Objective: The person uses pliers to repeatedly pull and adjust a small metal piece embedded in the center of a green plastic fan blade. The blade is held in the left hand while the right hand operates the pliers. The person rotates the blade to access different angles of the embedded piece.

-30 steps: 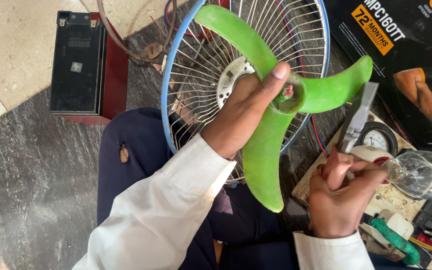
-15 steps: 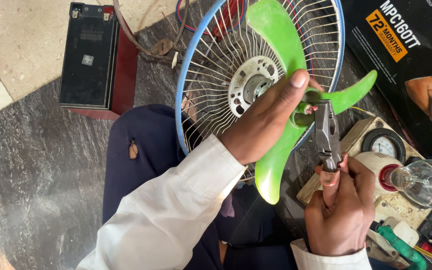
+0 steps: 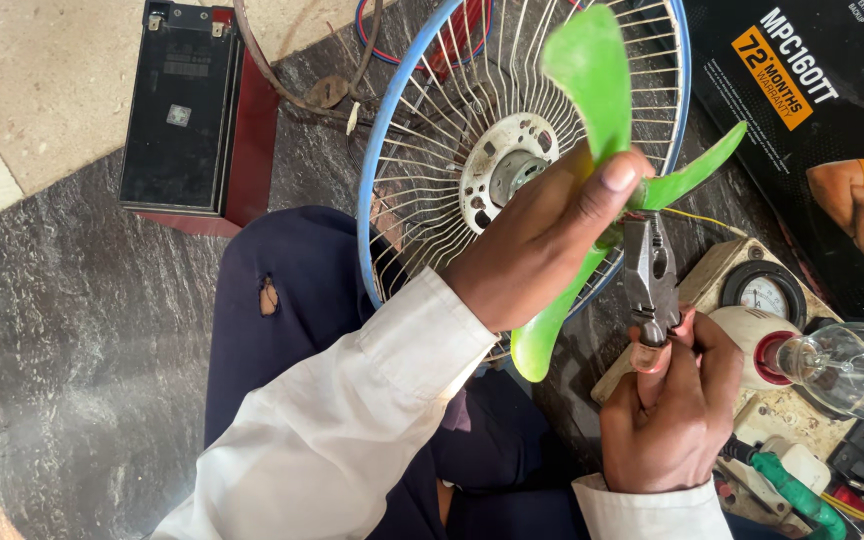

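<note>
Gripping the green fan blade (image 3: 592, 80) hub, left hand (image 3: 542, 240) closed; thin plastic, likely light, flexible; right hand (image 3: 667, 420) fingers clamp pliers (image 3: 649, 275) handles; hold near hub

Single head-worn view, steeply downward, close over lap and floor, perhaps tilted.

Looking down: my left hand (image 3: 552, 240) gripping green fan blade (image 3: 592, 90) at hub, over blue-rimmed wire guard (image 3: 422, 130). Right hand (image 3: 667, 410) holding pliers (image 3: 650, 275), jaws pointing up at hub. Black battery (image 3: 184, 110) sitting far left, clear bulb (image 3: 847, 365) lying right.
</note>
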